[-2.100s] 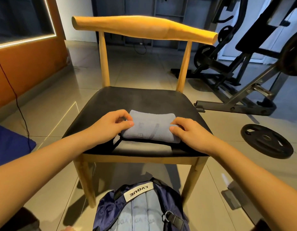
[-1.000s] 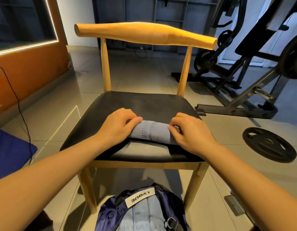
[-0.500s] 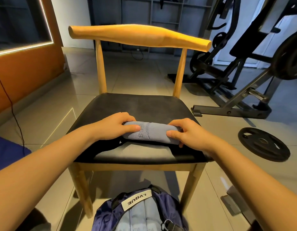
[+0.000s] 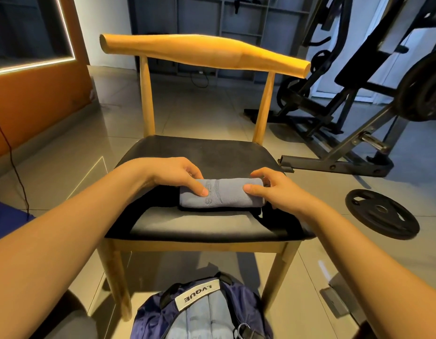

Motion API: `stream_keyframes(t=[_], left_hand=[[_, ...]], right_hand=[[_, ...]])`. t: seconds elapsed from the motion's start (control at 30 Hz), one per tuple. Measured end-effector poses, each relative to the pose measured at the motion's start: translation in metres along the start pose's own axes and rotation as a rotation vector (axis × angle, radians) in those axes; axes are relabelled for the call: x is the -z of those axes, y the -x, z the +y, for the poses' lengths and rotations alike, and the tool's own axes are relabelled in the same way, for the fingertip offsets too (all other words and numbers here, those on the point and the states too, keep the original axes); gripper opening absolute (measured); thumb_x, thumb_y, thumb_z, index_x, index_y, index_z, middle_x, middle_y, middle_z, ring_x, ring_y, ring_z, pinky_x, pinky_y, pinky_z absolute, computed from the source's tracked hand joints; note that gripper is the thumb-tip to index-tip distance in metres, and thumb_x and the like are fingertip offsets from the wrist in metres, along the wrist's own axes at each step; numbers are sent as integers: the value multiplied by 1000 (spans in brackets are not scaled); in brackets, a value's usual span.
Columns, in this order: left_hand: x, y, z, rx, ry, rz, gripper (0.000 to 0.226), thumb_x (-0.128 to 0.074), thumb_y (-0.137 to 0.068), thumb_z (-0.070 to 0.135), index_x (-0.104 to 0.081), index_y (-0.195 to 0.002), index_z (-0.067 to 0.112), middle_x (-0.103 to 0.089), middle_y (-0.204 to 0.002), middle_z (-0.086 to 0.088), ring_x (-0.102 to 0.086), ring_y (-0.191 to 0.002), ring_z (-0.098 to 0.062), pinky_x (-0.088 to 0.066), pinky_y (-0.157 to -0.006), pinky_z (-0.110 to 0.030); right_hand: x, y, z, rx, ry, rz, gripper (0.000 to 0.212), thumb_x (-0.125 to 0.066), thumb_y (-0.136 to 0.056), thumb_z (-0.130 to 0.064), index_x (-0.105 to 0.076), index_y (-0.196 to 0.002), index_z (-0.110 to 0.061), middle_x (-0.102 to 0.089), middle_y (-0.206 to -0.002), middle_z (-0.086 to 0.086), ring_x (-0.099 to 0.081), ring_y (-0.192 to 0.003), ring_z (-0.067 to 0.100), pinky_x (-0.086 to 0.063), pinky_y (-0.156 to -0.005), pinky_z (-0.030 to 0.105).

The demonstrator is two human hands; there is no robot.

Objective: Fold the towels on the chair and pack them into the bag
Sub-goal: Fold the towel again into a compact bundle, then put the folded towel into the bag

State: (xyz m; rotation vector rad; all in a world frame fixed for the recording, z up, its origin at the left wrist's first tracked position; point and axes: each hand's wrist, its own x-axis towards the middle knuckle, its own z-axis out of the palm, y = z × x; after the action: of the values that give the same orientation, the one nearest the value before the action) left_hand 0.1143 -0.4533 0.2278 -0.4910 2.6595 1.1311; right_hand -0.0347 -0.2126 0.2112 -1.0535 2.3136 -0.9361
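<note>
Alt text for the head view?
Left hand and right hand grip the ends of a rolled grey-blue towel on the black seat of a wooden chair. A navy bag sits on the floor before it; a weight plate lies at right.

One wooden chair [image 4: 204,51] is standing in view. One rolled blue-grey towel [image 4: 224,195] is lying on its seat, and what looks like one dark grey cloth [image 4: 200,226] is lying flat beneath it. Two hands are showing, the left hand [image 4: 173,173] and the right hand [image 4: 278,189], each holding one end of the roll. One navy backpack [image 4: 158,319] is sitting on the floor. One loose weight plate [image 4: 382,214] is lying on the tiles, and at least one more mounted plate [image 4: 422,94] is hanging on the gym frame [image 4: 346,143]. One black cable [image 4: 14,162] is trailing at the left.
</note>
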Motion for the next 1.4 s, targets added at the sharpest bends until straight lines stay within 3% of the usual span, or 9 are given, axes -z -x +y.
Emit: stream_keyframes(t=[0.17, 0.27, 0.37, 0.5, 0.7, 0.83, 1.03, 1.17, 1.4], left_hand=[[-7, 7, 8, -21, -41, -30, 26, -87, -77, 39, -82, -94, 20, -79, -93, 0, -73, -86, -13, -57, -85, -28], [-17, 12, 6, -10, 11, 70, 27, -89, -73, 42, -82, -88, 20, -79, -88, -2, -72, -83, -16, -56, -80, -31], [-28, 19, 8, -20, 72, 236, 26, -89, -72, 42, -82, -85, 20, -77, -83, -2, -70, -79, -16, -54, -70, -29], [-44, 39, 22, -134, 205, 436, 21, -86, -78, 37, -79, -80, 18, -72, -70, 1, -60, -60, -3, -46, -59, -21], [-98, 70, 50, -219, 207, 458, 32, -87, -73, 50, -75, -74, 20, -71, -68, 1, -64, -64, -18, -52, -63, -42], [-93, 94, 60, -181, 65, 147, 43, -79, -74, 63, -80, -81, 20, -75, -77, 0, -67, -70, -15, -53, -71, -36], [-82, 119, 47, -228, 403, 224, 66, -77, -76, 62, -60, -133, 32, -69, -123, 5, -68, -110, -10, -60, -90, -34], [-87, 131, 45, -198, 291, 47, 40, -72, -88, 50, -75, -113, 20, -74, -108, -4, -69, -97, -14, -54, -80, -30], [-122, 134, 29, -74, 343, 112, 51, -71, -92, 46, -68, -99, -5, -58, -84, -9, -55, -76, -19, -48, -67, -24]], right_hand=[[0, 3, -3, -74, -9, 79, 56, -74, -87, -51, -52, -128, -20, -62, -116, 1, -66, -96, 17, -59, -71, 35], [-7, 6, -2, -110, 6, 250, 52, -76, -82, -57, -58, -100, -11, -71, -84, 9, -72, -78, 27, -62, -70, 46], [-11, 21, -8, -177, -33, 153, 50, -67, -91, -54, -66, -84, -4, -71, -66, 11, -72, -60, 25, -64, -65, 40], [-20, 47, -20, -232, -376, -81, 52, -66, -93, -54, -68, -108, -4, -77, -88, 17, -77, -80, 30, -64, -74, 41], [-40, 61, -33, -15, -1008, 127, 42, -71, -94, -26, -61, -129, -5, -74, -114, 13, -72, -107, 28, -60, -91, 45], [-31, 84, -39, 66, -670, 122, 25, -73, -91, -26, -67, -111, -14, -74, -92, 4, -71, -88, 22, -57, -71, 35], [-31, 122, -33, 86, -458, -318, 26, -72, -92, -15, -67, -115, -4, -70, -95, 13, -65, -84, 27, -52, -76, 37], [-37, 137, -29, 45, -404, -400, 27, -73, -91, -13, -67, -114, -2, -72, -97, 12, -66, -86, 25, -54, -77, 35], [-55, 160, -4, -141, -530, -555, 45, -73, -79, -23, -64, -120, -6, -72, -102, 13, -70, -83, 23, -60, -71, 32]])
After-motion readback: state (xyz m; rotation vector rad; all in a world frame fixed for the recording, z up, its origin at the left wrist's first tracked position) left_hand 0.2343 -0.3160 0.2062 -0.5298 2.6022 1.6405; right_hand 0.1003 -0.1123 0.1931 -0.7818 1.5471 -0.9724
